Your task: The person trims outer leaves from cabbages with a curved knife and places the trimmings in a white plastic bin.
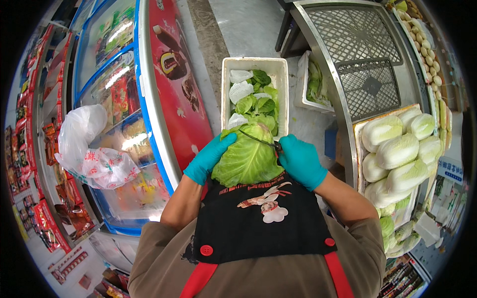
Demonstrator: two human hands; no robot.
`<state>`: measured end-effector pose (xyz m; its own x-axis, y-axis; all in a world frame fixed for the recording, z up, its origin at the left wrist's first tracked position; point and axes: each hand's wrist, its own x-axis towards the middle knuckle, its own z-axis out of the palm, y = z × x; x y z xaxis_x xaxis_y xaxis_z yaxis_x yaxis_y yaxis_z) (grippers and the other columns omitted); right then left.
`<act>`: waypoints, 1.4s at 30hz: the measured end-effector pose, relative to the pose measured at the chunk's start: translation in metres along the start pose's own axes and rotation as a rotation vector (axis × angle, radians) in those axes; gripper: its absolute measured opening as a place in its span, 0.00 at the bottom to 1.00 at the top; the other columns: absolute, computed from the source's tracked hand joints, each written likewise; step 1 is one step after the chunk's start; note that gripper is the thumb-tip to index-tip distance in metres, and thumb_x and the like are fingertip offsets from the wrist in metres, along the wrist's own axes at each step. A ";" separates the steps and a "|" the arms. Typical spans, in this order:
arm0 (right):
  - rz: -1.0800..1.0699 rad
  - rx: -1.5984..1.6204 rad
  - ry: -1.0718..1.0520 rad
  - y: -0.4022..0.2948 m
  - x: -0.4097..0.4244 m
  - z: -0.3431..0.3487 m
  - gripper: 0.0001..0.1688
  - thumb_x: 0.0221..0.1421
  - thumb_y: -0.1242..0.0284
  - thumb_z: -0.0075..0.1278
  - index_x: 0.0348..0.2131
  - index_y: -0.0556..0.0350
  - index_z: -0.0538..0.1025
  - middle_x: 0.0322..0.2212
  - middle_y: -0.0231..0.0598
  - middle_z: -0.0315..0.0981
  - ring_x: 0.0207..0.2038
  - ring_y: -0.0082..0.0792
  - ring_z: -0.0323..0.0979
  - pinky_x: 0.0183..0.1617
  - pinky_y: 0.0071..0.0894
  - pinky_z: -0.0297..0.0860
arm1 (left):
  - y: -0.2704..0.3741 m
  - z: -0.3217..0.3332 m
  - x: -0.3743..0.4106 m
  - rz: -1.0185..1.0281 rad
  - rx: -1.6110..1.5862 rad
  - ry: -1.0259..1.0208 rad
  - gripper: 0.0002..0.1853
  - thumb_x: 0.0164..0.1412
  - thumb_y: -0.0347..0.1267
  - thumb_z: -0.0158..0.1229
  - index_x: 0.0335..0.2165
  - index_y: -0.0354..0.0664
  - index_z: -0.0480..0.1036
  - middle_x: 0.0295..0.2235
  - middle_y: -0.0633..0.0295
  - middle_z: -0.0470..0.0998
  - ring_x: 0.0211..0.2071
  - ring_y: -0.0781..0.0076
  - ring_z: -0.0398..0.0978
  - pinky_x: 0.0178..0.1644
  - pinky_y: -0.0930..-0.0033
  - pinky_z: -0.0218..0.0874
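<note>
A green cabbage head (246, 160) is held up in front of the black apron (231, 231). My left hand (208, 156), in a teal glove, grips its left side with the thumb on top. In my right hand (301, 160), gloved alike, is the dark handle of a knife (261, 141). Its thin curved blade lies across the upper part of the cabbage, near the stem end. Just beyond is a white foam box (282, 93) holding loose green leaves (265, 106) and white foam net sleeves (240, 92). The cabbage overlaps the box's near edge in view.
To the left stands a chest freezer (182, 85) with plastic bags (108, 164) on its glass lid. At right, a metal display stand (344, 93) carries several napa cabbages (398, 149). A second foam box (303, 85) of greens sits on the floor beside it.
</note>
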<state>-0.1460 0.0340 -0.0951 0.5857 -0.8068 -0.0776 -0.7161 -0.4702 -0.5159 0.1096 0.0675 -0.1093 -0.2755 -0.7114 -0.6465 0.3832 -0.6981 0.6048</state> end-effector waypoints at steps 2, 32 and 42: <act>0.000 0.010 -0.019 0.000 0.003 -0.004 0.10 0.45 0.73 0.53 0.29 0.55 0.68 0.25 0.49 0.68 0.26 0.51 0.71 0.27 0.46 0.66 | -0.004 -0.006 0.004 -0.004 0.008 -0.003 0.28 0.61 0.43 0.52 0.55 0.40 0.62 0.50 0.60 0.70 0.50 0.70 0.69 0.55 0.68 0.60; 0.620 1.851 -0.155 0.050 -0.006 0.042 0.26 0.59 0.55 0.46 0.46 0.59 0.70 0.39 0.42 0.74 0.43 0.34 0.73 0.44 0.36 0.71 | 0.003 0.015 0.026 0.263 -0.051 0.015 0.30 0.59 0.46 0.55 0.53 0.37 0.64 0.48 0.61 0.71 0.48 0.71 0.69 0.53 0.67 0.61; 0.517 2.259 -0.059 0.071 -0.008 0.045 0.26 0.55 0.64 0.53 0.50 0.56 0.69 0.45 0.45 0.72 0.45 0.37 0.72 0.51 0.38 0.70 | 0.065 0.062 0.052 0.535 -0.102 0.256 0.34 0.60 0.52 0.50 0.57 0.43 0.59 0.54 0.59 0.67 0.52 0.61 0.67 0.55 0.55 0.60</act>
<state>-0.1850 0.0234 -0.1694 0.5946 -0.6584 -0.4615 0.6333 0.7371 -0.2358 0.0655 -0.0198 -0.0749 0.1954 -0.9109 -0.3634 0.4964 -0.2277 0.8377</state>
